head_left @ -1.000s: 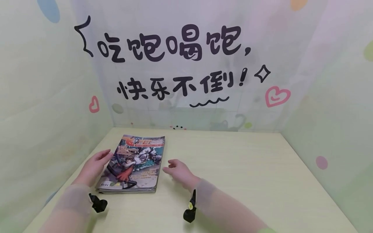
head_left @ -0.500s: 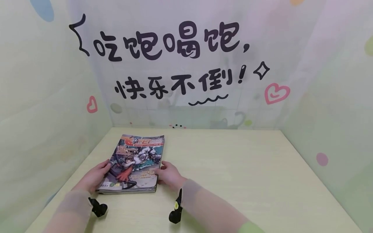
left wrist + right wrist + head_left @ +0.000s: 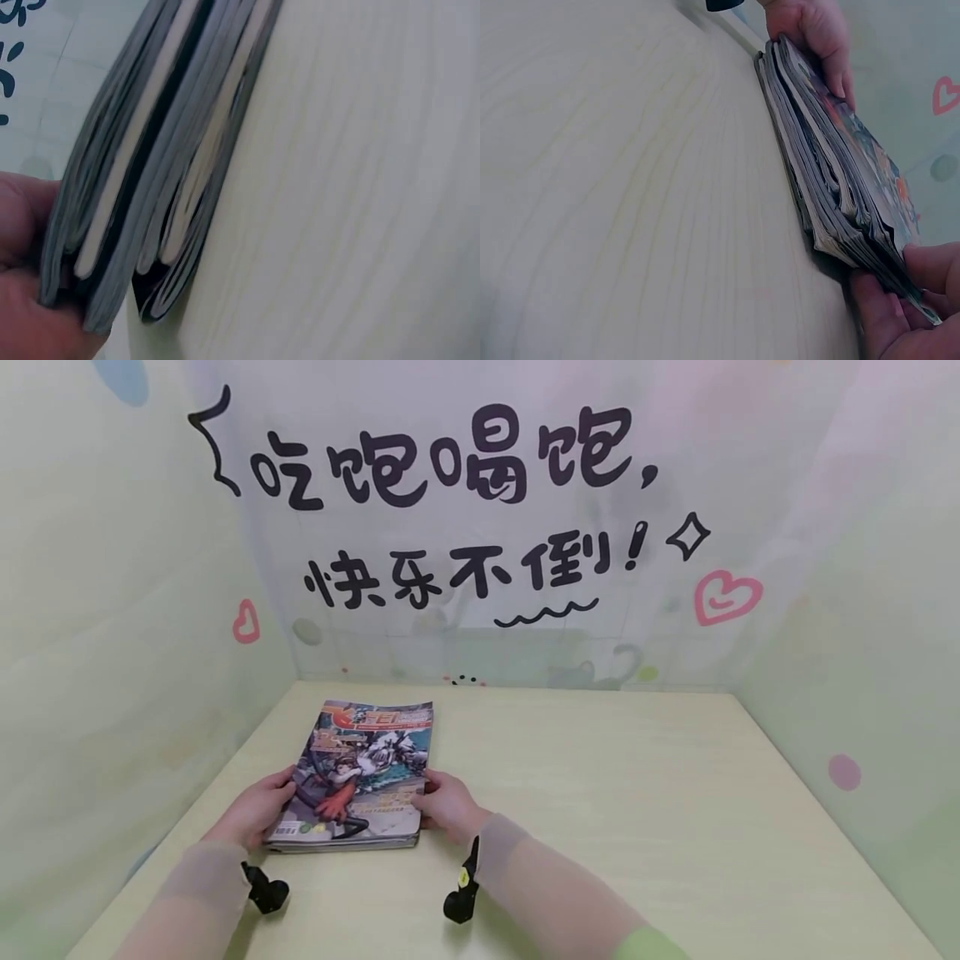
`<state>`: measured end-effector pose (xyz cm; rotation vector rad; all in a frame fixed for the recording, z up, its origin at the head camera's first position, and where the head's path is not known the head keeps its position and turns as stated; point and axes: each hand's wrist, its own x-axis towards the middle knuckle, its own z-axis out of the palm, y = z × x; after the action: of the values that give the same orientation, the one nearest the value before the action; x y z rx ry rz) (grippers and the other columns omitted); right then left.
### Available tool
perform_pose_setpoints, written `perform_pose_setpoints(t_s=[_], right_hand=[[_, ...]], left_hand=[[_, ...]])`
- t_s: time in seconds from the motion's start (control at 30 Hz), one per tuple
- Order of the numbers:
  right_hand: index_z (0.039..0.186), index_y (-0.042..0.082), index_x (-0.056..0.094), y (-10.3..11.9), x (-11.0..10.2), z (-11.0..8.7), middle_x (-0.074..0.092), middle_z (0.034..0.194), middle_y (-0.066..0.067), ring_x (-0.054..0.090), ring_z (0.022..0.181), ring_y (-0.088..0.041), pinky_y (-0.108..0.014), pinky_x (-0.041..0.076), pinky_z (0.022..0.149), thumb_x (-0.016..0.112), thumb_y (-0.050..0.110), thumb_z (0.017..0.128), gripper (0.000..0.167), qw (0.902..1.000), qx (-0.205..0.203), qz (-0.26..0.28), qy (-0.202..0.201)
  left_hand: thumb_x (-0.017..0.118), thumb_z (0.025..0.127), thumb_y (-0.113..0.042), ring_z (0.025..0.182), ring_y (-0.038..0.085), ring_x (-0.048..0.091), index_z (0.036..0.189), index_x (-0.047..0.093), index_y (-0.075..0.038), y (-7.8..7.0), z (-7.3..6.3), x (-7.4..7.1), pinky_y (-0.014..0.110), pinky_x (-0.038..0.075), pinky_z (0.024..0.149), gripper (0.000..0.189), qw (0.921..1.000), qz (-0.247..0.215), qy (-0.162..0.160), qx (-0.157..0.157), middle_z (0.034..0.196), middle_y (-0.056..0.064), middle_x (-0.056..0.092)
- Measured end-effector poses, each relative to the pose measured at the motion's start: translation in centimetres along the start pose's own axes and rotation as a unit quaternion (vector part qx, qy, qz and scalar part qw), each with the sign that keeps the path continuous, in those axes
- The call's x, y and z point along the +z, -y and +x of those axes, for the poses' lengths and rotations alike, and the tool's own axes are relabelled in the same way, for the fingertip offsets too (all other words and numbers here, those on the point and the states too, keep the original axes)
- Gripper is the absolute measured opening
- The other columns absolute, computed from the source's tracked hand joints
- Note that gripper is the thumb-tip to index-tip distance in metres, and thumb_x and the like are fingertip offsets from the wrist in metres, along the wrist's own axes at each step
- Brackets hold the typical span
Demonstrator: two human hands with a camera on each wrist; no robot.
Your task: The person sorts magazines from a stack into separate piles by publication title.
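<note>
stack of magazines (image 3: pixel 363 760) on left part of counter (image 3: pixel 637 793). left hand (image 3: pixel 255 806) grips its left edge, right hand (image 3: pixel 452 804) pinches right edge, thumb over cover. step looks like gripping; next move likely calls for even hold, loose layers kept together.

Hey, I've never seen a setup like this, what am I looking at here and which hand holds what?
No robot here, just a person's bare left hand and right hand. The wide picture comes from a camera on the head, the two close-ups from wrist cameras, one per wrist. At the left of the pale table is a stack of magazines. The left hand grips one side; the right hand grips the other, thumb above, fingers below. Whether the stack is slightly raised, I can't tell.
</note>
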<state>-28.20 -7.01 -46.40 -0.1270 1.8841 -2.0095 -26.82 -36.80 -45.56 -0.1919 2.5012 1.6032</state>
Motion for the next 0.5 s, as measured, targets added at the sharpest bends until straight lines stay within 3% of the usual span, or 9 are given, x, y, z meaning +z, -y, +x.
perform_pose_setpoints(t_s=[0.3,0.5], right_hand=[[0.146,-0.002,0.035,0.5,-4.2,-1.3,0.059,0.117,-0.017,0.064,0.094,-0.026,-0.042,0.056,0.075,0.059,-0.004,0.091,0.06,0.9998,0.004,-0.009,0.014],[0.148,-0.002,0.031,0.7,-7.8,-2.2,0.055,0.126,-0.02,0.063,0.096,-0.025,-0.04,0.056,0.076,0.06,-0.001,0.091,0.064,0.9989,0.013,-0.044,0.009]], left_hand=[[0.033,0.104,-0.013,0.143,0.042,0.004,0.151,0.009,0.002,-2.0,-0.2,4.1,0.052,0.007,0.115,0.055,0.9995,-0.029,-0.012,-0.003,0.156,0.026,0.006],[0.037,0.103,-0.012,0.143,0.041,0.009,0.151,0.013,0.003,-3.3,-0.1,7.3,0.051,0.011,0.115,0.055,0.9989,-0.043,-0.016,0.003,0.156,0.026,0.012]])
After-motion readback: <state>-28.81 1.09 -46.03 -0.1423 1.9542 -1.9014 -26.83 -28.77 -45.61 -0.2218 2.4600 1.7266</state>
